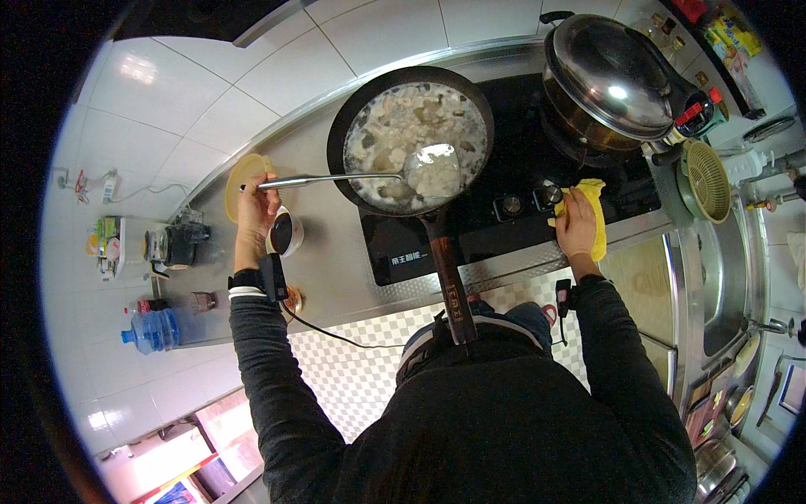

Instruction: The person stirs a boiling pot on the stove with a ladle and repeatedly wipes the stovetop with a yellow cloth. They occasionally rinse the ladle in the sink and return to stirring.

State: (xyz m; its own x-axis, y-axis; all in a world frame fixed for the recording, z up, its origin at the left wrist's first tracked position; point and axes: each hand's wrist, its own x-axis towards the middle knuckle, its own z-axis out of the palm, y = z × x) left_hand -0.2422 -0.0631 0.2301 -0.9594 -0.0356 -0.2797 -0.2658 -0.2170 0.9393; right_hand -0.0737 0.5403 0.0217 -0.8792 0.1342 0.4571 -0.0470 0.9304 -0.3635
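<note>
My left hand grips the end of a metal wok spatula. Its blade sits over the soupy food in a dark wok, partly covering the pale and dark pieces in cloudy liquid. The wok stands on the left of a black glass cooktop, its wooden handle pointing towards my body. On the right, my right hand has a yellow cloth under its palm and fingers at the cooktop's front, beside a control knob.
A lidded pot occupies the right burner. Left of the wok are a yellow plate and a white bowl of dark liquid. A green colander stands near the sink. A cable hangs from my left wrist.
</note>
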